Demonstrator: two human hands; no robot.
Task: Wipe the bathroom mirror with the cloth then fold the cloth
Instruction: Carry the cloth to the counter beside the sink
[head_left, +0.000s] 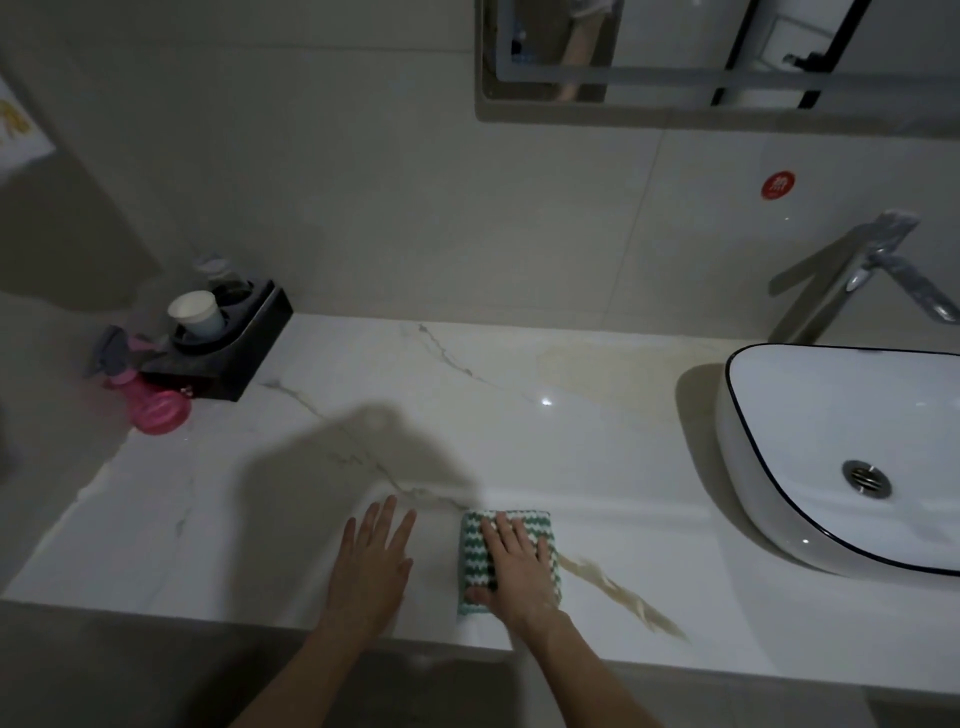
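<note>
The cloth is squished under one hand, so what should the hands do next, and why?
Probably lift the right hand off. The green-and-white cloth already lies as a small folded block on the counter, pressed flat, while the left hand rests open beside it, so the folding looks finished.

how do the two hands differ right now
The right hand lies flat on the folded green-and-white cloth; the left hand rests on bare counter beside it, touching no cloth. Left fingers are spread, right fingers closer together. Both are palm down, open.
</note>
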